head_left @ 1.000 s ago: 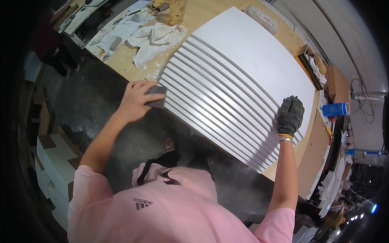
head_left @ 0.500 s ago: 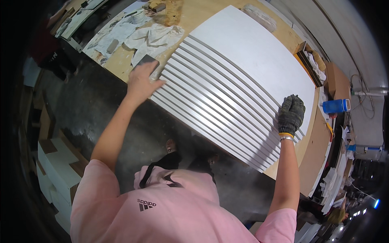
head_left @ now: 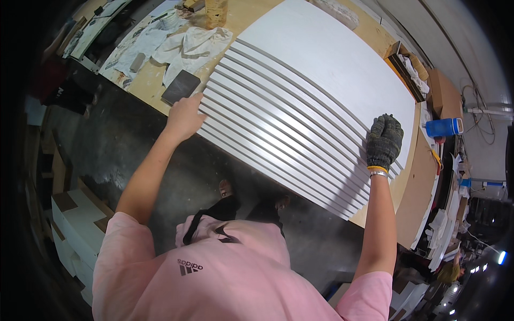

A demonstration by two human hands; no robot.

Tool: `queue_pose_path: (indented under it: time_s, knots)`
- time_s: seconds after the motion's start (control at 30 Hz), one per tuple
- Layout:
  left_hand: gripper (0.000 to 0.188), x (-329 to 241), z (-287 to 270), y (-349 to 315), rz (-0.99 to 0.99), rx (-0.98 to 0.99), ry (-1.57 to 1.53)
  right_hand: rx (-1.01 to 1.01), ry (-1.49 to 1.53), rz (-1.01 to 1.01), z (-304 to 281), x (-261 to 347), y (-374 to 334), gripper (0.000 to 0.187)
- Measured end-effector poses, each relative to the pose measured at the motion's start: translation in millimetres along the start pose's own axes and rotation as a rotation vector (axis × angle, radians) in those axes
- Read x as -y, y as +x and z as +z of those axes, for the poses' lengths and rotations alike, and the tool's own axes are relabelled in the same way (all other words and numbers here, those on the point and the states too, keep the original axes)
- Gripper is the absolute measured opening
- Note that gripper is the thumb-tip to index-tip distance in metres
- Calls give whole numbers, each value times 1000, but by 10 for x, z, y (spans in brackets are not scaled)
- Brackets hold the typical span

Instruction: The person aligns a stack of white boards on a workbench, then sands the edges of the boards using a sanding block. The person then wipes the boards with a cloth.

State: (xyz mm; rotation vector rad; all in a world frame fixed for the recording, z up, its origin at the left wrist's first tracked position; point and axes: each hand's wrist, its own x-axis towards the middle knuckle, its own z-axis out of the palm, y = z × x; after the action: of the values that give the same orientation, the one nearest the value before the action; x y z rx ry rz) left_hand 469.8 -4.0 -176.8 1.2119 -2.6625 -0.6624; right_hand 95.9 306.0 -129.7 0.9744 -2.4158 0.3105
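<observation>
A fanned stack of white boards (head_left: pixel 316 40) lies on the table, its stepped edges showing as parallel grey lines. At the left ends of the boards is my bare left hand (head_left: pixel 186 116), fingers curled against their edge with the thumb over the near side. Part of its grip is hidden. Just beyond the fingers, a dark grey rectangular block (head_left: pixel 182 87) rests on the table. My right hand (head_left: pixel 385 142), in a dark knitted glove with a yellow cuff, lies flat on the right part of the boards, fingers stretched out.
The wooden tabletop (head_left: pixel 243 24) holds crumpled white cloths (head_left: pixel 195 48) at far left and a stained container (head_left: pixel 216 13). A box with cloths (head_left: pixel 409 72) and a blue container (head_left: pixel 444 127) are at the right. White boxes (head_left: pixel 80 227) stand at lower left; another person (head_left: pixel 67 93) is at far left.
My left hand has let go of the dark block, which now lies on the table, and has come down to the boards' left edge. My right hand stays on the boards.
</observation>
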Motion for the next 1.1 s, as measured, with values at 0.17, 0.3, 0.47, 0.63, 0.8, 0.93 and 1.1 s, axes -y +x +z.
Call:
queue_pose_path:
  time_s: [0.17,0.3,0.47,0.63,0.8,0.93,1.1]
  knots:
    - [11,373,149,-10,-58,-340,-187,-8,11,7,16,21,-3,31]
    - [27,526,187,-199,-180,-153,-407,-29,-6,5,24,7,-8,29]
    - [92,-7,450,-663,-85,-225,-160,-28,-8,-13,36,-42,-35,28]
    - [96,-52,719,-728,-93,-409,-203,-24,-3,0,22,-12,-19,28]
    - [53,489,691,-555,-141,-361,-647,-21,12,9,15,27,-13,29]
    - [34,242,398,-554,54,-600,-340,8,-36,28,-2,3,-17,29]
    - [58,-502,640,-675,439,-412,-187,12,-14,54,-25,45,-11,29]
